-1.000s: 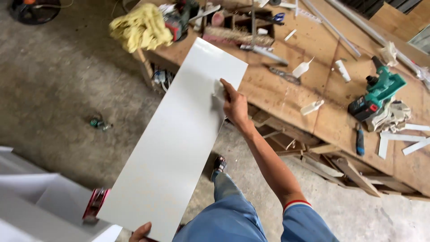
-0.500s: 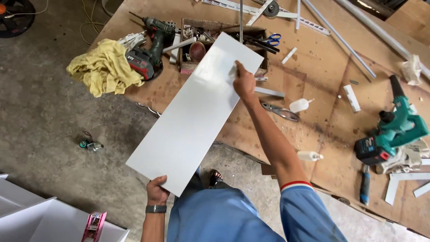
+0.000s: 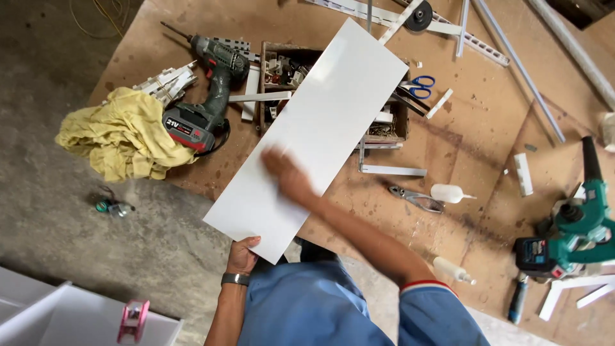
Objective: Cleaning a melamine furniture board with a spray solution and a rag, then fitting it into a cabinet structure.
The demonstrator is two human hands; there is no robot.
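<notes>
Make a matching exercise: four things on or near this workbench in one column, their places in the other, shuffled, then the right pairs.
Things:
1. white panel
2. yellow cloth
3. blue-handled scissors
4. cordless drill

Places:
A. at the bench's left edge, beside the drill's battery
B. just right of the panel's far end
C. held at its near edge by the left hand, right hand on its face
D. between the cloth and the parts box

Pairs: 1-C, 2-A, 3-B, 4-D

I count one white panel [image 3: 318,136], two hands [image 3: 243,255] [image 3: 288,179], one drill [image 3: 208,96], one yellow rag [image 3: 125,133], one pair of scissors [image 3: 419,86], one pair of pliers [image 3: 416,198] and two glue bottles [image 3: 450,193] [image 3: 453,270].
</notes>
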